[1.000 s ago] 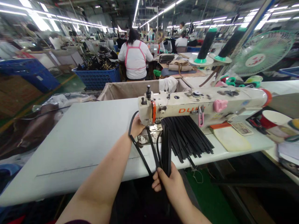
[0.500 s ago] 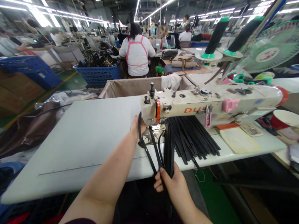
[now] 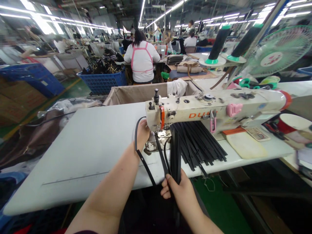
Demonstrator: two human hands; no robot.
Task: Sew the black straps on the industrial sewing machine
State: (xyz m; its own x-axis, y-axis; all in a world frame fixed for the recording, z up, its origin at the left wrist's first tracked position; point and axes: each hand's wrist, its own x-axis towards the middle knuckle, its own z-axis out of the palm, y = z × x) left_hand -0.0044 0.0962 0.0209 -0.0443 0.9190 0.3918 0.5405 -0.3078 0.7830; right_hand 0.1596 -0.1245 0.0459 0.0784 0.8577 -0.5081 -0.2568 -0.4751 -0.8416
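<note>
A sewing machine [image 3: 185,109] stands on the white table, and several thin black straps hang over the table's front edge below its needle. My right hand [image 3: 180,190] is closed around a bundle of black straps [image 3: 175,152], thumb on top. One strap [image 3: 161,152] runs from the needle plate [image 3: 158,143] down to that hand. My left hand [image 3: 142,133] is beside the machine head, its fingers mostly hidden behind it. Another black strap [image 3: 145,164] arches around the left wrist and hangs toward the table edge. More straps [image 3: 198,143] lie fanned out under the machine arm.
Pink-handled snips [image 3: 213,122] hang on the machine's front. A yellowish cloth [image 3: 243,144] lies to the right. Thread cones [image 3: 219,44] and a green fan [image 3: 275,58] stand behind. Beyond the fabric-lined bin [image 3: 134,94], a person [image 3: 142,60] sits facing away near a blue basket [image 3: 103,78].
The looped strap has swung left around my left wrist, and its lower end has come away from my right hand. My right hand keeps its hold on the bundle.
</note>
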